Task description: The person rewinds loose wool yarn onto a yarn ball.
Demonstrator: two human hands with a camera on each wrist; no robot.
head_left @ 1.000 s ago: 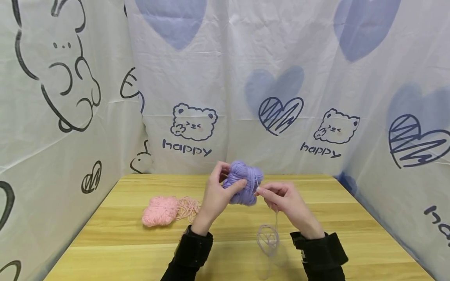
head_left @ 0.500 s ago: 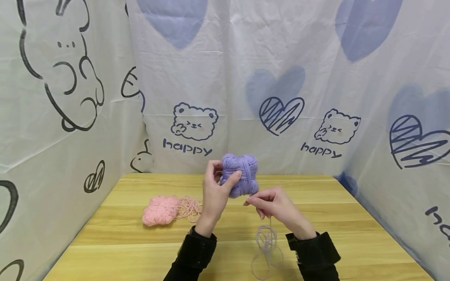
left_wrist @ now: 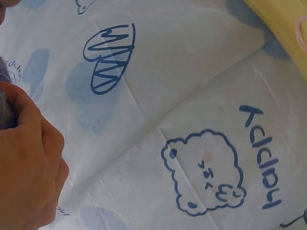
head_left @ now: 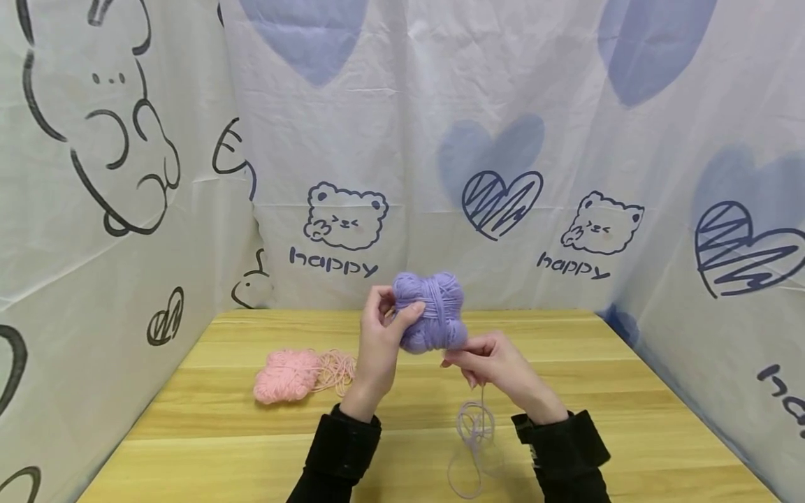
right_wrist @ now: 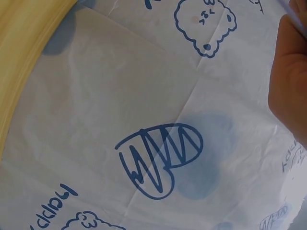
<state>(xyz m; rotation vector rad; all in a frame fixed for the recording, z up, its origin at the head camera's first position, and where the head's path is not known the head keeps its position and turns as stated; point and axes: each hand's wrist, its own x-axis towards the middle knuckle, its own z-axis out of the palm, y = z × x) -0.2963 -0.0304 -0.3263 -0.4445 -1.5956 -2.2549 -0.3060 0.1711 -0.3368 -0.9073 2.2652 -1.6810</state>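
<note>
Purple yarn skein point(head_left: 444, 312), one, squarish, no clear long axis: we hold it above the desk point(head_left: 207, 447), left grip point(head_left: 380, 346) clamped on its nine-o'clock side. Right grip point(head_left: 493, 362), just beside its four-o'clock corner, we list as pinched on the loose strand point(head_left: 482, 399).

- "happy" lettering point(head_left: 333, 262) in dark blue on the white back curtain point(head_left: 421, 84), under the left bear drawing point(head_left: 347, 216).
- A second "happy" point(head_left: 573, 265) on that curtain, under the right bear drawing point(head_left: 602, 223).
- "ha" point(head_left: 782, 391) on the right-hand curtain point(head_left: 666, 300), cut off by the head view's edge.
- Left wrist view: a sideways "happy" point(left_wrist: 260, 158) on white cloth.
- Right wrist view: a slanted "happ" point(right_wrist: 53, 207), its end cut off, on white cloth.
</note>
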